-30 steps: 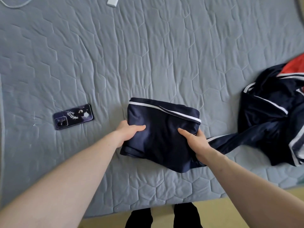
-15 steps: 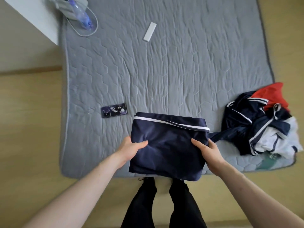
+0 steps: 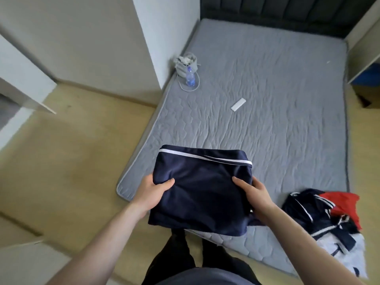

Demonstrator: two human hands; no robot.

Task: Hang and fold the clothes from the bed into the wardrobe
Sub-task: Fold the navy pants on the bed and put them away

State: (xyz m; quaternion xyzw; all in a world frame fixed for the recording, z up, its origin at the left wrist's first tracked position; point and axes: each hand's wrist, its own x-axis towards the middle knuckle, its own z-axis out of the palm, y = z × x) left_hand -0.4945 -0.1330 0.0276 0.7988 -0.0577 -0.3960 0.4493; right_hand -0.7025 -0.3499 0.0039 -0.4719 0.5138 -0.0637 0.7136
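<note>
- You hold a folded navy garment point(image 3: 202, 190) with a white stripe, lifted above the bed's point(image 3: 277, 124) near-left corner.
- Your left hand point(image 3: 153, 193) grips its left edge, your right hand point(image 3: 251, 192) its right edge, thumbs on top.
- A pile of unfolded clothes point(image 3: 329, 221) lies at the bed's near-right corner.
- The folding looks finished; next, carry it level to the wardrobe, which I cannot identify with certainty.

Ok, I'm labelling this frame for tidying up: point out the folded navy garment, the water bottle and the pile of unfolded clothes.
folded navy garment point(image 3: 202, 194), head view, middle of its top face.
water bottle point(image 3: 190, 77), head view, on its body.
pile of unfolded clothes point(image 3: 312, 210), head view, navy fabric with white stripes.
</note>
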